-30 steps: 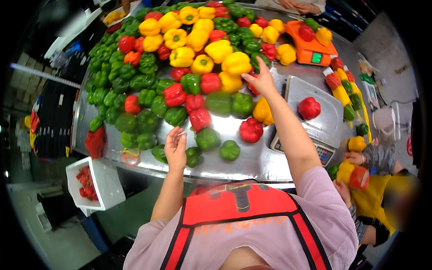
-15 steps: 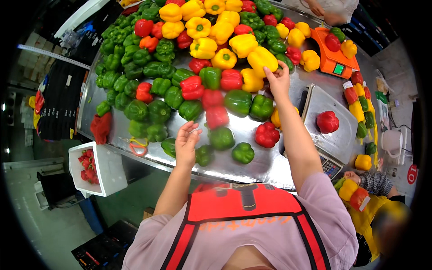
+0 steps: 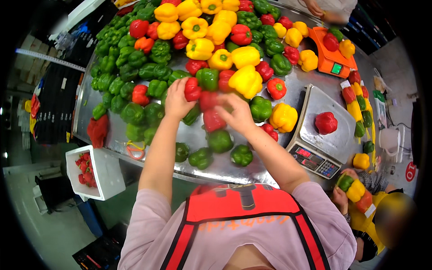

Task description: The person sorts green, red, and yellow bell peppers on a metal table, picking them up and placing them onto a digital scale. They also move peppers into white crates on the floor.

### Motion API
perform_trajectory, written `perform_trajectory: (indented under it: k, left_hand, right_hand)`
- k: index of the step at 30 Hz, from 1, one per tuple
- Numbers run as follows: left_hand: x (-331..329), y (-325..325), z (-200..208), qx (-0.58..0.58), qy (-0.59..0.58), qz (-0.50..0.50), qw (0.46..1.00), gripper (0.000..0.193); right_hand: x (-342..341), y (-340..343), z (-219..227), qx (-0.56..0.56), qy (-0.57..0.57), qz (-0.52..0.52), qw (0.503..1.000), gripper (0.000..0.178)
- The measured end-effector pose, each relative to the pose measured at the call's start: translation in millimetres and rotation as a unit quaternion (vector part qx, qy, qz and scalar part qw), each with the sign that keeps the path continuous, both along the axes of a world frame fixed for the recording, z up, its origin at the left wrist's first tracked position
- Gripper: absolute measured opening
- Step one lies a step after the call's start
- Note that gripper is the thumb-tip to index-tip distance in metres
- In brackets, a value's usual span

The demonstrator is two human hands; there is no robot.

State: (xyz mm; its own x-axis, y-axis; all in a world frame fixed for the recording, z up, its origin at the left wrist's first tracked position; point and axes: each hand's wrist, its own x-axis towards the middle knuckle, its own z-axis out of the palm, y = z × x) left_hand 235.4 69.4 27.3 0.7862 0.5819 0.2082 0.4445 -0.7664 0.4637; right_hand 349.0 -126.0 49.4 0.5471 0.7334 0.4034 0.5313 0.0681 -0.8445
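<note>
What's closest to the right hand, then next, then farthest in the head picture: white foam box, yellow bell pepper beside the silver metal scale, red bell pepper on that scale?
From the right hand:
1. Yellow bell pepper, to its right.
2. Red bell pepper, farther right.
3. White foam box, at lower left.

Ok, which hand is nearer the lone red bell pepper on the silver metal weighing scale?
Right. The right hand is left of that lone red bell pepper; the left hand is farther left, its fingers against another glossy red bell pepper.
</note>
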Motion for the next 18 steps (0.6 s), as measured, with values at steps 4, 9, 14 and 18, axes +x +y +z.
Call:
perform_trajectory:
  k: [4, 9, 14, 18]
  left_hand:
    - [-8.5, -19.6, 10.1, -0.151, -0.151, -0.026, 0.977, 0.089]
    - [-9.0, -110.8, 45.1, -0.603, -0.298, -0.171, 0.720, 0.098]
    - [-2.1, -154.8, 50.7, -0.677, -0.192, -0.243, 0.668, 0.098]
    - [1.7, -180.3, 46.3, -0.647, -0.081, -0.306, 0.694, 0.098]
  right_hand:
    - [-5.2, -39.7, 1.4, -0.019, 0.071, -0.021, 0.997, 0.030]
    - [-13.8, -91.4, 19.8, 0.020, 0.158, -0.025, 0.987, 0.063]
    - [-22.4, -131.2, 39.4, 0.029, 0.269, 0.023, 0.963, 0.094]
    - [-31.9, -172.5, 20.0, 0.024, 0.304, 0.008, 0.952, 0.099]
